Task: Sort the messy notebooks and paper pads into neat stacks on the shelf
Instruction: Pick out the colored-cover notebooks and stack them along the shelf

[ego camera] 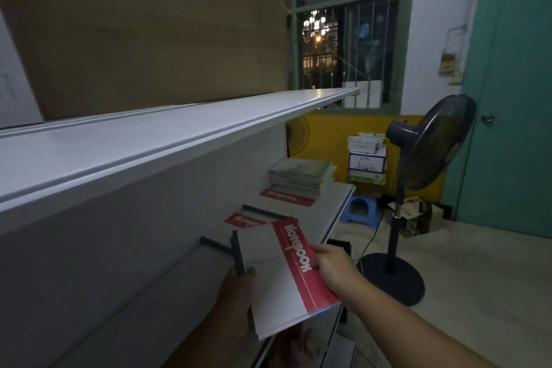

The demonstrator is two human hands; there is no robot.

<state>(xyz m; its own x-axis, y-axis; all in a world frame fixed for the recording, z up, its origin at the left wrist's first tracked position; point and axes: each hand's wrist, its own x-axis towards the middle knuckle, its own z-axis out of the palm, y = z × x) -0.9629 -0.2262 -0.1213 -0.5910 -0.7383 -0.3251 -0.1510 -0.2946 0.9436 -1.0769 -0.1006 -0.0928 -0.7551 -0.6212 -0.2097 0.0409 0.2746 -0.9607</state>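
Observation:
I hold a small stack of white notebooks with a red "NOTEBOOK" band [286, 275] over the front of the middle shelf [334, 203]. My left hand [236, 305] grips the stack's left edge by the dark spine. My right hand [331, 266] pinches its right, red edge. Farther along the shelf lie a notebook with a red label [245, 222] and another red-banded one [286, 197]. Beyond them sits a neat pile of green notebooks [301, 175].
A large cardboard box [149, 39] fills the top shelf [149, 140]. A standing fan [418, 176] is on the floor to the right, with a blue stool [360, 212], stacked boxes [366, 158] and a teal door [513, 98] behind.

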